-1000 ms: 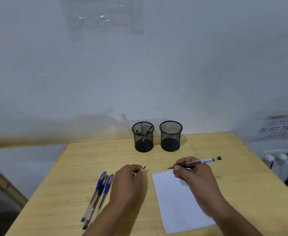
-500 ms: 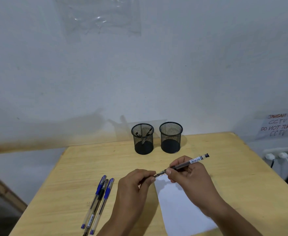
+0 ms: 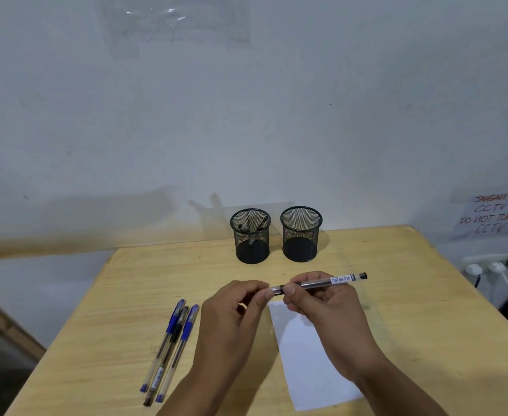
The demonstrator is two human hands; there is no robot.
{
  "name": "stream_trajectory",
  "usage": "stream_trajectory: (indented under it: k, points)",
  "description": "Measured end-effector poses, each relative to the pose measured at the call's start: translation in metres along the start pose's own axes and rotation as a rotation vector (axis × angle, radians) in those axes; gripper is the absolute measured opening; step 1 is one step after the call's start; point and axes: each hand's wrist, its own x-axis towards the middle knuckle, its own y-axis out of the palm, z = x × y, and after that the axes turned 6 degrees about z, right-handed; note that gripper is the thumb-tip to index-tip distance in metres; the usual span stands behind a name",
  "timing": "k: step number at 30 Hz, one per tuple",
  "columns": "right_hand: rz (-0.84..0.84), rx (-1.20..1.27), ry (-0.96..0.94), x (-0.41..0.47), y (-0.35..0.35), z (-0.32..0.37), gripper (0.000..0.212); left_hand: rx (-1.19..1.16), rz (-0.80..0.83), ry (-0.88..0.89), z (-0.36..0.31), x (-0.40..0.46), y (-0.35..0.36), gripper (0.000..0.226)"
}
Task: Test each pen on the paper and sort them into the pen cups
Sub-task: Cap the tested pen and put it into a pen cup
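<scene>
Just below the centre of the frame, your right hand [image 3: 325, 307] grips a dark pen [image 3: 322, 283] by its barrel, the pen lying nearly level with its capped end toward the right. Your left hand [image 3: 231, 319] pinches the pen's other end, fingertips meeting the right hand's above the top edge of the paper [image 3: 309, 355]. Three pens [image 3: 171, 346] lie together at lower left on the table [image 3: 126, 295]. Behind, two mesh cups [image 3: 250, 235] stand side by side; the left one holds pens.
</scene>
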Motion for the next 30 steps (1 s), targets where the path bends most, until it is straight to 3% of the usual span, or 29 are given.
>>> stream_trajectory:
  k: [6,12,17,22,24,30]
  points:
    - [0.011,0.115,-0.015,-0.001,0.007,-0.001,0.002,-0.022,-0.011,0.04,-0.004,0.0,-0.004,0.012]
    - [0.057,0.056,-0.017,0.01,0.009,0.008,0.003,-0.097,0.005,-0.059,-0.005,0.008,0.002,0.014]
    - [-0.131,0.077,-0.047,0.027,0.016,0.016,0.026,-0.246,0.027,-0.131,-0.005,0.016,0.011,0.013]
    - [-0.194,-0.145,-0.109,0.055,0.01,0.026,0.018,-0.232,-0.017,-0.187,0.017,0.039,0.013,0.011]
    - [-0.211,-0.276,-0.129,0.068,0.003,0.034,0.011,-0.196,-0.048,-0.247,0.036,0.05,0.018,0.02]
    - [-0.177,-0.666,-0.174,0.101,-0.007,0.053,0.002,-0.062,-0.111,-0.351,0.072,0.08,0.034,0.073]
